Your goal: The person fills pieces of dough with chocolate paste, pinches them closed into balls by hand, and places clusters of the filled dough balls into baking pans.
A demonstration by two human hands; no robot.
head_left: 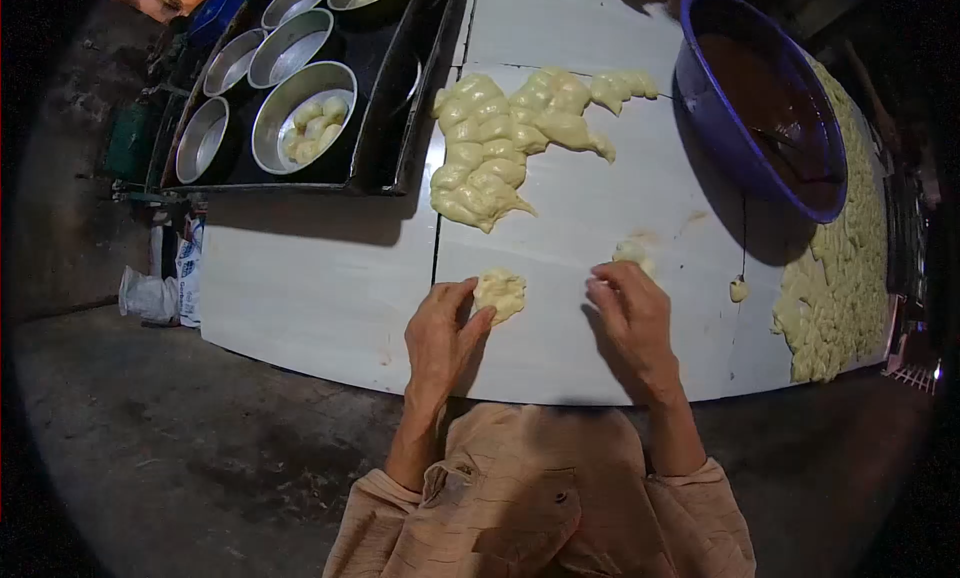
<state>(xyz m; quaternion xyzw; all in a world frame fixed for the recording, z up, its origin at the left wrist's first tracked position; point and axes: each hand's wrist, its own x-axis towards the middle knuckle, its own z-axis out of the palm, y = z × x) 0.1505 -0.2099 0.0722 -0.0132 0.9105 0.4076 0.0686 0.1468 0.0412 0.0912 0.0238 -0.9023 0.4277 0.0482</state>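
A small flattened piece of pale yellow dough lies on the white table. My left hand is at its left edge, thumb and forefinger apart and touching or almost touching it. To the right, my right hand hovers over the table with fingers bent and the thumb slightly apart, nothing visible between them. Just behind its fingers sits a whitish lump, partly hidden, probably dough. Further back spreads a large cluster of joined dough pieces.
At the back left a black tray carries several round metal pans; one pan holds dough balls. A purple basin of brown liquid stands at the back right. More dough covers the right edge, with a small scrap nearby.
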